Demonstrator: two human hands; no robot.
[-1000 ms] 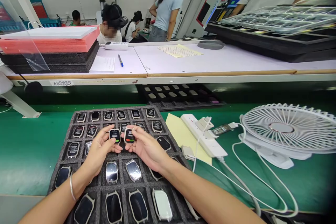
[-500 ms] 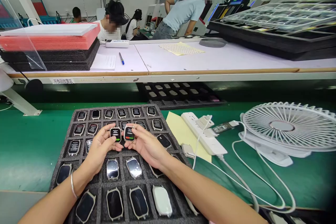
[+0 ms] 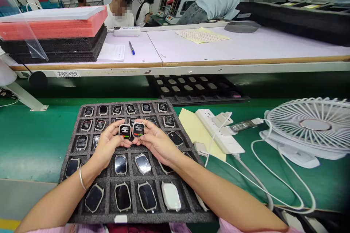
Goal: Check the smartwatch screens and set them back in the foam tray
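Note:
My left hand (image 3: pixel 111 143) is closed on a smartwatch case (image 3: pixel 125 131) without a strap, its screen lit with white text and a coloured strip. Right beside it, my right hand (image 3: pixel 157 142) grips a second smartwatch case (image 3: pixel 138 129), also lit. Both are held upright, side by side, over the middle of a grey foam tray (image 3: pixel 104 198). Watch cases fill many of the tray's compartments; the far rows show lit text, while nearer ones such as a dark watch case (image 3: pixel 123 196) are black. One white watch case (image 3: pixel 171 196) lies face down near the front.
Right of the tray lie a yellow sheet (image 3: pixel 188 123), a white power strip (image 3: pixel 220 131) with cables, and a white fan (image 3: pixel 314 125). A second tray (image 3: pixel 197 98) sits under the shelf (image 3: pixel 164 52). Foam sheets (image 3: pixel 54 29) are stacked upper left. Several people are beyond the shelf.
The view has shifted, so the scene sits slightly higher and further right. The two watches are a little closer together, and the screen in my right hand shows more text.

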